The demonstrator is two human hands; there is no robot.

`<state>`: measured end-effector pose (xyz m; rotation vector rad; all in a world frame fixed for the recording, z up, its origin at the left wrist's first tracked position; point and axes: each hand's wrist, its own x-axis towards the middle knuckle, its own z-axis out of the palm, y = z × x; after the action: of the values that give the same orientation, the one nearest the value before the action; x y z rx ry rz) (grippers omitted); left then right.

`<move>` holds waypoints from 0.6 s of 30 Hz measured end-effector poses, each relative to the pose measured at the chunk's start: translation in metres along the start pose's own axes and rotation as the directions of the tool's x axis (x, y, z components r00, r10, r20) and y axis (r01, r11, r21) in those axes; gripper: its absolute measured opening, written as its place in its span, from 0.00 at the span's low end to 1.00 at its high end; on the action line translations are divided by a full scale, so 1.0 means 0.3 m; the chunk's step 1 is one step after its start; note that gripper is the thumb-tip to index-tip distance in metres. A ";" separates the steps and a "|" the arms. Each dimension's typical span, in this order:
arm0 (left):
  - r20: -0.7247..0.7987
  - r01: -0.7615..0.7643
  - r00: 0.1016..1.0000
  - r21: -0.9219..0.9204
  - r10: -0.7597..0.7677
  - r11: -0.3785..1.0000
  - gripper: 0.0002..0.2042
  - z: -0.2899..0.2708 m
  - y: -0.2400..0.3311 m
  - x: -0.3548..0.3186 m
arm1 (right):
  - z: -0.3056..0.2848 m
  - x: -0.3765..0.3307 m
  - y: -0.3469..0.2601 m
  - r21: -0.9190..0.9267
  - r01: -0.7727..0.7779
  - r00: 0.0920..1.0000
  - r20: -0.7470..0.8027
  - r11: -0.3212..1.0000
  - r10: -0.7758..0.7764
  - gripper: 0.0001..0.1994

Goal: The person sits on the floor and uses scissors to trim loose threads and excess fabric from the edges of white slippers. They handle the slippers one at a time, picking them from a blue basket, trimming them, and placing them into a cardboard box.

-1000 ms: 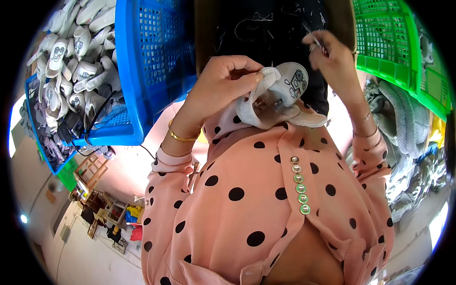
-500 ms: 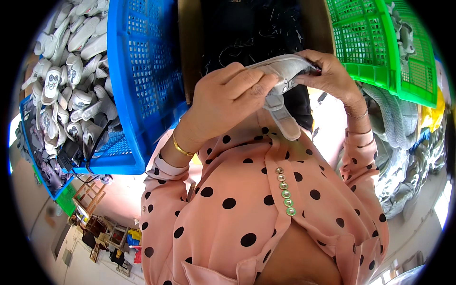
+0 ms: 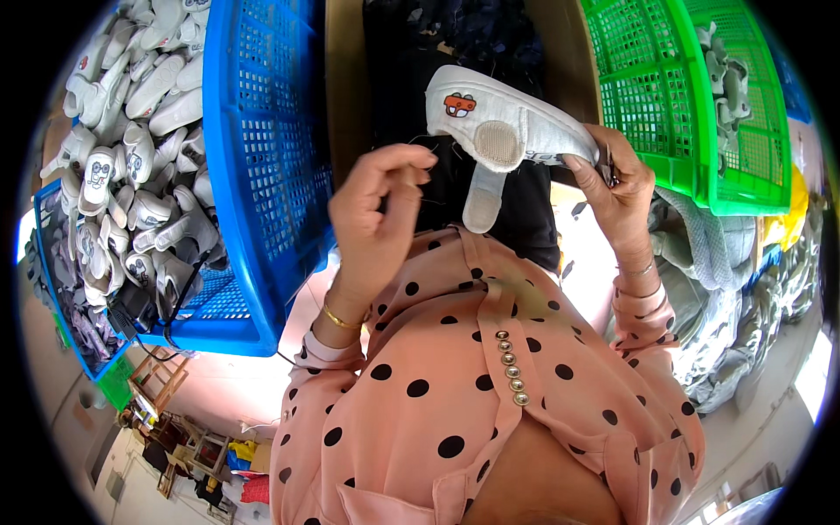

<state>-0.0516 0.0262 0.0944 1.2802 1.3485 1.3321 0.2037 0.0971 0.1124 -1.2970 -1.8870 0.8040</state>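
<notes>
My right hand [image 3: 617,188] holds a small white child's shoe upper [image 3: 503,127] by its right end, with a little orange patch on its side and a grey strap hanging down. My left hand [image 3: 381,210] is just left of the shoe, apart from it, its thumb and fingertips pinched together on what looks like a thin dark thread; the thread is too fine to be sure. Both sleeves are pink with black dots.
A blue plastic crate [image 3: 254,175] full of several white shoe uppers [image 3: 131,166] stands on the left. A green crate [image 3: 691,105] with a few uppers stands on the right. Dark fabric [image 3: 455,35] lies between them. Grey fabric piles [image 3: 726,297] lie at right.
My left hand has let go of the shoe and drawn back to the left, fingers pinched. My right hand has turned the shoe so its side patch and strap face me.
</notes>
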 end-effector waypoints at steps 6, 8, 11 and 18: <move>0.112 -0.144 0.985 0.089 0.134 0.986 0.18 0.078 -0.029 0.032 | 0.043 -0.004 -0.030 -0.145 0.065 0.998 0.004 0.987 -0.065 0.20; 0.067 -0.099 0.993 0.092 0.093 0.991 0.16 0.111 -0.019 0.041 | 0.068 -0.021 -0.026 -0.130 0.114 0.993 -0.018 0.985 -0.117 0.22; 0.115 0.009 0.993 0.091 -0.019 0.996 0.11 0.122 -0.017 0.057 | 0.095 -0.028 -0.028 -0.131 0.158 0.984 -0.059 0.979 -0.167 0.23; 0.100 -0.043 0.994 0.050 0.038 0.998 0.12 0.134 -0.049 0.071 | 0.112 -0.033 -0.038 -0.151 0.137 0.984 -0.093 0.979 -0.152 0.23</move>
<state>-0.0167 0.0542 0.0780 1.3970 1.3019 1.2507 0.1730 0.0808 0.1007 -1.2455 -1.9589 0.5233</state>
